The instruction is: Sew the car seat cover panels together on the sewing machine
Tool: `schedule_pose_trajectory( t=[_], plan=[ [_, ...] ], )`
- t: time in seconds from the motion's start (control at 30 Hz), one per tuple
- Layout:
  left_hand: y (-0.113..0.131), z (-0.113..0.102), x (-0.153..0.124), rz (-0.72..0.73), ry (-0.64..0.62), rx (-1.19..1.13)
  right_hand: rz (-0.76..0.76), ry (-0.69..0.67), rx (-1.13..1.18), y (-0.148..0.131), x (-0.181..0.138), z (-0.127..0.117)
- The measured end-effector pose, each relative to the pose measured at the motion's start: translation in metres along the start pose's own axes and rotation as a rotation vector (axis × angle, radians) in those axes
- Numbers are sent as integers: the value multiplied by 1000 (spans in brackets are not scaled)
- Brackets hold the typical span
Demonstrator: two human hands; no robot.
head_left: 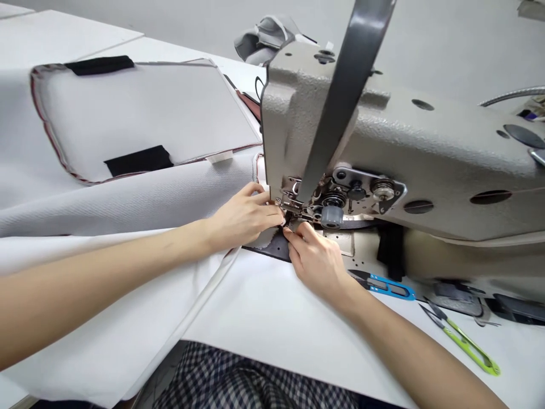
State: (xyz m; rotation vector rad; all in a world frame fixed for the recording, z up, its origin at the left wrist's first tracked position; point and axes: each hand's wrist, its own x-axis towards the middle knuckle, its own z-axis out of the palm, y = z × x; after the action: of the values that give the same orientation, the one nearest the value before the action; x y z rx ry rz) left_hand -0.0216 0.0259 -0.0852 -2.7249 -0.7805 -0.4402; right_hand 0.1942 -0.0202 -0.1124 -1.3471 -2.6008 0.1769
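Note:
Both hands meet at the needle area of a grey sewing machine (306, 113). My left hand (247, 216) lies at the end of the light grey fabric panel (128, 204), fingers bent and fingertips closed on its edge beside the presser foot (290, 213). Across from it, my right hand (317, 255) has thumb and forefinger pinched together just in front of the foot. What these fingertips hold is too small to make out. The fabric spreads left over the table, with dark red edging and two black strips (138, 161) on it.
Right of my right hand lie blue thread snips (389, 286) and green thread snips (468, 343). A dark grey strap (347, 85) hangs down before the machine head. Folded grey pieces (268, 40) sit behind it. The white table (251, 307) extends toward my lap.

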Motion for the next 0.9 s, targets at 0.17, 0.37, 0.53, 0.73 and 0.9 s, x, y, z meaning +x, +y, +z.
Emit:
schedule_pose_trajectory(
  t=[0.17,0.37,0.53,0.73,0.9],
  plan=[
    [0,2,-1,-46,-31,-25,-16,81,59,4,-2,5],
    [4,9,-2,-125,-38,33,-44,156,191,8,-3,8],
    [-2,2,-1,-372,-195,-127,-25,119,242,9,-4,6],
    [-45,-51,-60,-945,-153,-576,-80,191,268,17,-9,9],
    [-28,-118,-140,-1179,-127,-857,-204,237,289,3,-13,11]
  ],
)
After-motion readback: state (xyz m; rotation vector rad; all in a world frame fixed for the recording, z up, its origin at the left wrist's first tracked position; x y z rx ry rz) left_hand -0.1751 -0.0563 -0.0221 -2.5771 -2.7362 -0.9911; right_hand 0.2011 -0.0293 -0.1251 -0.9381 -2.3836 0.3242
